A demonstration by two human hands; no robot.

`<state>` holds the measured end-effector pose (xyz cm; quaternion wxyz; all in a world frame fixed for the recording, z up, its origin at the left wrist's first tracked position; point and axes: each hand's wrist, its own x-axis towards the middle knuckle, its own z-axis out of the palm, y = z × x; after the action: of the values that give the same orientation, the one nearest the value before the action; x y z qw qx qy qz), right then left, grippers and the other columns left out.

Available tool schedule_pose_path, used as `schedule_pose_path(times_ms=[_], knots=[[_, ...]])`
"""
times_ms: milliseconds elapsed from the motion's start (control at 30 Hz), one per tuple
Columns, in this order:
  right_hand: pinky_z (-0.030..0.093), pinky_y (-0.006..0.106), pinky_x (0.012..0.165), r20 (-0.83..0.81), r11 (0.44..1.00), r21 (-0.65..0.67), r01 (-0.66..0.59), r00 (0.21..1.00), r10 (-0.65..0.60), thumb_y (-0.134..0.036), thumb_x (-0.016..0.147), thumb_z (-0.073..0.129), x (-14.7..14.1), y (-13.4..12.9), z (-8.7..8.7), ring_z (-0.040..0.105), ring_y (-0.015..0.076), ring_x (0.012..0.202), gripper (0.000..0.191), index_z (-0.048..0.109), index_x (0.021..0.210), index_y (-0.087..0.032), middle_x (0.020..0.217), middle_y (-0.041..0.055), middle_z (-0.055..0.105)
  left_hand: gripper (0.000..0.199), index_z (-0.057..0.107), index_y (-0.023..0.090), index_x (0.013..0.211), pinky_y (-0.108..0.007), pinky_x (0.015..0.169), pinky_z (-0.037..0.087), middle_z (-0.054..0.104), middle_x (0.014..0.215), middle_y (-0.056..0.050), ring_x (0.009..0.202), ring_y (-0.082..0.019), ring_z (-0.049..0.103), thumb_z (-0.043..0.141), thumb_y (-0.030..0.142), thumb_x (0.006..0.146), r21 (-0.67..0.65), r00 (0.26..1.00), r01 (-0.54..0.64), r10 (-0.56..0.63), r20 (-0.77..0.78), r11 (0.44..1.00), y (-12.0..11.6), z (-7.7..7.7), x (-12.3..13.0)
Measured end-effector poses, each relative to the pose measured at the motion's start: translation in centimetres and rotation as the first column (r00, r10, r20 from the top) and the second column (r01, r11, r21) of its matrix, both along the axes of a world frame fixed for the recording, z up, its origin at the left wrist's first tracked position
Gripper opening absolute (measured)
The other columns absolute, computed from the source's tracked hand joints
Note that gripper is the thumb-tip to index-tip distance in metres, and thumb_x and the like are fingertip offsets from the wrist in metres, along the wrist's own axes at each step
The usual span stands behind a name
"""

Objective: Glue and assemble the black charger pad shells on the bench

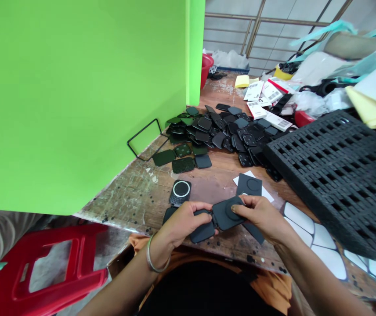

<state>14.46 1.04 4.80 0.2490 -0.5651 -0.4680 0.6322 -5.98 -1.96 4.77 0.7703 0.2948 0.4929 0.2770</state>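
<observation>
Both hands hold a dark hinged folding pad point(223, 214), opened out low over the near edge of the table. My left hand point(183, 221) is closed round its left panel near the hinge. On the right panel, the thumb of my right hand point(262, 215) presses at a round disc shape while the fingers grip the far edge. Left of the hands lies another hinged pad with a white ring point(180, 189), partly hidden by my left hand. Dark sheets with a ring outline point(250, 182) lie beside and beneath my right hand, over white paper point(267, 195).
Hinged black pads form a heap point(221, 127) at mid-table. A slotted black foam block point(333, 175) leans at right above white rounded pieces point(326, 245). A tall green panel point(82, 96) borders the left, with a thin black frame point(138, 154). Below stands a red stool point(87, 254).
</observation>
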Motion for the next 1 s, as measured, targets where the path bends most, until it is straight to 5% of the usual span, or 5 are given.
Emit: schedule_pose_path(times_ms=[300, 533, 700, 833, 1000], knots=[[0.044, 0.033, 0.083, 0.289, 0.937, 0.335, -0.104, 0.957, 0.003, -0.033, 0.078, 0.06, -0.5, -0.7, 0.2, 0.058, 0.0208, 0.091, 0.021, 0.062, 0.063, -0.017, 0.098, 0.0071, 0.063, 0.034, 0.07, 0.014, 0.103, -0.022, 0.049, 0.05, 0.071, 0.065, -0.003, 0.056, -0.017, 0.067, 0.069, 0.033, 0.073, 0.056, 0.982, -0.124, 0.131, -0.134, 0.991, -0.5, -1.1, 1.2], [0.042, 0.044, 0.088, 0.498, 0.613, 0.755, -0.232, 0.811, -0.307, -0.02, 0.086, 0.049, -1.2, -2.8, -1.2, 0.05, 0.0256, 0.101, 0.016, 0.064, 0.092, -0.017, 0.103, 0.0119, 0.054, 0.029, 0.074, 0.016, 0.098, -0.022, 0.054, 0.05, 0.07, 0.065, 0.0, 0.058, -0.016, 0.065, 0.066, 0.033, 0.076, 0.291, 0.931, -0.207, 0.28, -0.235, 0.934, -0.7, -2.3, 2.0], [0.045, 0.038, 0.076, 0.476, 0.513, 0.82, -0.254, 0.8, -0.366, -0.013, 0.093, 0.039, -1.4, -3.3, -2.4, 0.048, 0.0208, 0.084, 0.029, 0.063, 0.108, -0.017, 0.087, 0.0082, 0.051, 0.03, 0.074, 0.016, 0.1, -0.021, 0.053, 0.048, 0.07, 0.063, 0.0, 0.056, -0.015, 0.063, 0.065, 0.035, 0.078, 0.335, 0.912, -0.235, 0.326, -0.249, 0.912, -0.5, -2.5, 2.4], [0.045, 0.038, 0.079, 0.456, 0.472, 0.843, -0.258, 0.808, -0.373, -0.012, 0.094, 0.038, -1.2, -3.3, -2.3, 0.049, 0.0206, 0.087, 0.033, 0.063, 0.114, -0.018, 0.089, 0.0086, 0.052, 0.031, 0.074, 0.016, 0.101, -0.022, 0.054, 0.049, 0.07, 0.065, 0.0, 0.058, -0.016, 0.064, 0.065, 0.034, 0.078, 0.351, 0.906, -0.245, 0.342, -0.25, 0.904, -0.2, -2.4, 2.5], [0.046, 0.037, 0.078, 0.463, 0.505, 0.825, -0.253, 0.815, -0.349, -0.014, 0.093, 0.041, -1.2, -3.1, -1.5, 0.053, 0.0204, 0.084, 0.03, 0.063, 0.114, -0.015, 0.088, 0.0091, 0.056, 0.028, 0.075, 0.016, 0.099, -0.021, 0.054, 0.049, 0.07, 0.064, 0.0, 0.057, -0.015, 0.064, 0.065, 0.031, 0.077, 0.39, 0.89, -0.244, 0.365, -0.272, 0.888, 0.3, -1.9, 2.5]])
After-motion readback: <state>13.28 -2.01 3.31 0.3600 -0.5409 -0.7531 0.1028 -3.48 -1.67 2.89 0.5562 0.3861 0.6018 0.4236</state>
